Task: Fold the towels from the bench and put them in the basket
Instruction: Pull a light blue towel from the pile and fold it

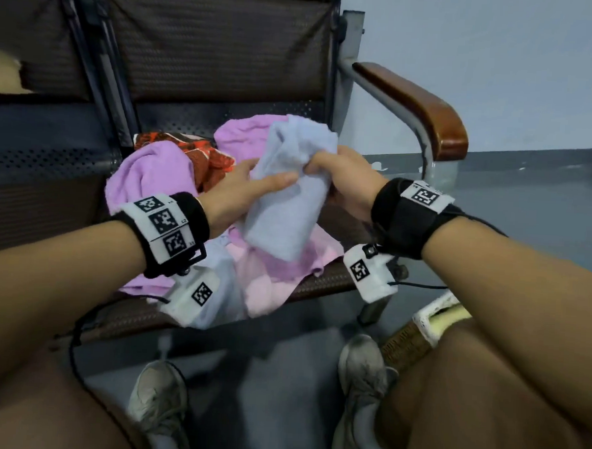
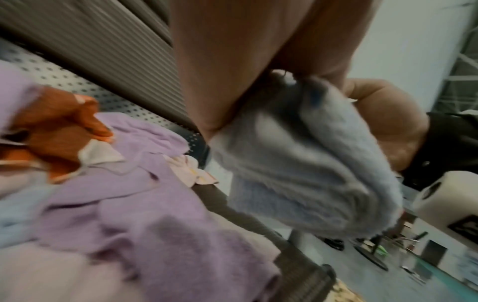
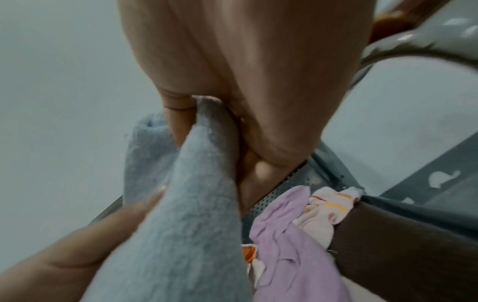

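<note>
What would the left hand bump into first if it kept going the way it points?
The light blue fluffy towel that the left hand grips; right behind it, probably the right hand, though depth is unclear.
</note>
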A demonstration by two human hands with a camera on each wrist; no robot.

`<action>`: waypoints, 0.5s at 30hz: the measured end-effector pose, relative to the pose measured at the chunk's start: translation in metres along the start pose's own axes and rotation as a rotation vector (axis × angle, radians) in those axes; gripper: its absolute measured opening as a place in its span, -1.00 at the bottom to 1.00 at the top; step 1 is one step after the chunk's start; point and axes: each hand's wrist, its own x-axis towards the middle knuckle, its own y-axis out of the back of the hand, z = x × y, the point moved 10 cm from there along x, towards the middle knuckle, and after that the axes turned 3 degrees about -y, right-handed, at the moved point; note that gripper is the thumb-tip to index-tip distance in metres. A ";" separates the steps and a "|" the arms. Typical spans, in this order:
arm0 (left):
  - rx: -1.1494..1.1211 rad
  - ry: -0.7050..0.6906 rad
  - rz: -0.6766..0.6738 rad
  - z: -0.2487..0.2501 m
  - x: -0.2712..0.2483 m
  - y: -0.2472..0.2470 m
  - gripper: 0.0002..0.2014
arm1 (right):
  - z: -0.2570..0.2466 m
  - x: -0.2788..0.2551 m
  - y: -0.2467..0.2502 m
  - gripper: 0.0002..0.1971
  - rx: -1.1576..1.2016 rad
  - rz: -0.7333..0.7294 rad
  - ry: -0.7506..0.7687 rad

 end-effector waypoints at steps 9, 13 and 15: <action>0.170 0.083 -0.309 -0.024 0.025 -0.170 -0.62 | 0.072 -0.064 0.158 -0.57 0.033 0.156 -0.241; 0.242 0.139 -0.493 -0.057 0.037 -0.277 -0.61 | 0.137 -0.117 0.250 -0.64 0.176 0.296 -0.370; 0.328 0.256 -0.564 -0.090 0.036 -0.325 -0.51 | 0.175 -0.151 0.293 -0.66 0.238 0.395 -0.439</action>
